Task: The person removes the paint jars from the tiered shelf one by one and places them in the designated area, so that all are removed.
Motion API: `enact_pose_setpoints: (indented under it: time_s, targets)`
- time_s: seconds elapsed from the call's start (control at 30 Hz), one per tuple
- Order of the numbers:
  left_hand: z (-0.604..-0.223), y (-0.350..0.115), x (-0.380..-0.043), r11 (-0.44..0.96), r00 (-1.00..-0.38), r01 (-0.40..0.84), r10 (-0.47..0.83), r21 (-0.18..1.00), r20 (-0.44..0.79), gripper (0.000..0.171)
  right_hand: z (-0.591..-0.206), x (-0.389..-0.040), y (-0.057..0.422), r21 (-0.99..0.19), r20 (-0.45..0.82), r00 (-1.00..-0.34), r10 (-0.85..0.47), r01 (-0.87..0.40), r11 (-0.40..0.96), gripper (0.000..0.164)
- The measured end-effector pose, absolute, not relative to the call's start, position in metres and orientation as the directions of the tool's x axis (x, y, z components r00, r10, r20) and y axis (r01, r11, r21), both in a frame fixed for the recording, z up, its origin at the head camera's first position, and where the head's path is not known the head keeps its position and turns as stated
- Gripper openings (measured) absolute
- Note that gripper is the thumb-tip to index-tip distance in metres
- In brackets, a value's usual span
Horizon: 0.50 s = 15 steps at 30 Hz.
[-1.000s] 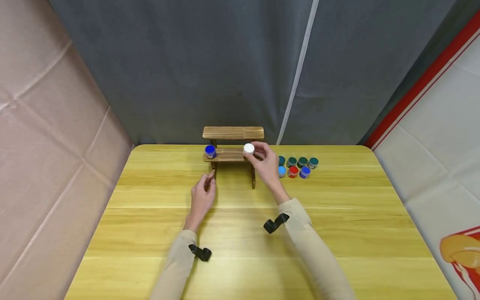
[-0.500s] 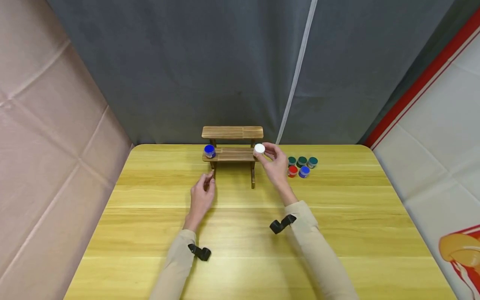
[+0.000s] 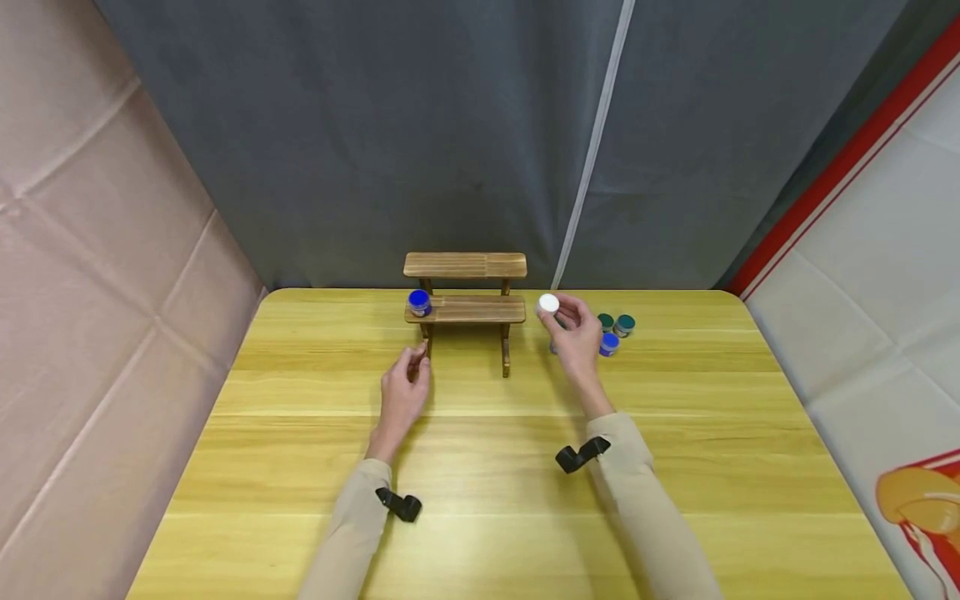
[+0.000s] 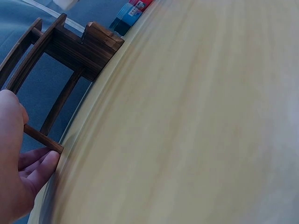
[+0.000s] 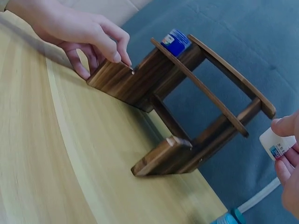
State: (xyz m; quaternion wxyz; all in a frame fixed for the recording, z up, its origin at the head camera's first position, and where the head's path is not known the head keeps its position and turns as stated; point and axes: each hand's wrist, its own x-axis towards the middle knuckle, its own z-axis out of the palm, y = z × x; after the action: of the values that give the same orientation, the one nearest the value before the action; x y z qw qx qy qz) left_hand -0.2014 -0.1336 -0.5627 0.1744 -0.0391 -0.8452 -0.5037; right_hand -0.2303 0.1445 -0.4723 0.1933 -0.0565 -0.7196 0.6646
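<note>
My right hand [image 3: 579, 342] pinches a small white paint jar [image 3: 548, 302] between thumb and fingers, held in the air just right of a two-tier wooden stand [image 3: 480, 309]. Printing shows on the white jar [image 5: 276, 143] in the right wrist view. With its fingertips my left hand [image 3: 403, 392] grips the front end of the stand's left leg, as the right wrist view shows. A paint jar with a dark blue lid [image 3: 420, 302] sits upright at the left end of the lower shelf. The upper shelf [image 3: 465, 265] bears nothing.
Right of the stand, several paint jars are grouped on the table [image 3: 480, 483], partly hidden by my right hand. Among them are a green-lidded jar [image 3: 626, 325], a blue-lidded jar [image 3: 609, 344] and a red jar [image 4: 141, 3]. A grey curtain [image 3: 375, 167] hangs behind.
My right hand has carried the white jar rightward from over the lower shelf's right end to beyond the stand, covering more of the grouped jars. The left hand and stand have stayed put.
</note>
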Motion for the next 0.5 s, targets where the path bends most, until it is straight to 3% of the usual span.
enact_pose_setpoints:
  time_s: [0.5]
  targets:
    - [-0.562,-0.132,-0.2,0.475,-0.941,0.237,-0.107,0.848,0.322,0.013,-0.493,-0.226,0.182,-0.988,0.141,-0.904,0.403,-0.101,0.12,0.045]
